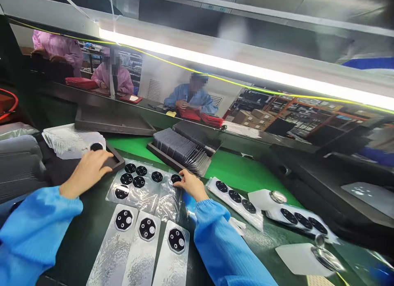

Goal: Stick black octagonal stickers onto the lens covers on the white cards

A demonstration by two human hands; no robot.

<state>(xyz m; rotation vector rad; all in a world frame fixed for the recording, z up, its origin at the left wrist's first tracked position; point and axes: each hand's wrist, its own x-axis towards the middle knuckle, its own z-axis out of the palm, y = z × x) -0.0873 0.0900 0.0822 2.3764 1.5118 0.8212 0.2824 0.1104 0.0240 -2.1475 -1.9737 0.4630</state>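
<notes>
My left hand [88,171] is over the near edge of a fanned stack of silvery panels [67,140], thumb apart from the fingers. A black round piece on the top panel shows just beyond its fingertips. My right hand [193,185] pinches a black camera-lens cover [176,178] at the right end of a clear plastic sheet [141,195]. Several similar black covers [139,181] lie on that sheet to the left. In front of me are three silvery panels [170,257] side by side, each with a black octagonal piece with round openings at its top.
A tray [181,148] of dark upright plates stands on the green mat. Two white strips with black covers [235,195] lie right, near two white bottles with metal tops [297,257]. Dark foam [20,167] is left. Co-workers [192,95] sit beyond the bench under a bright lamp.
</notes>
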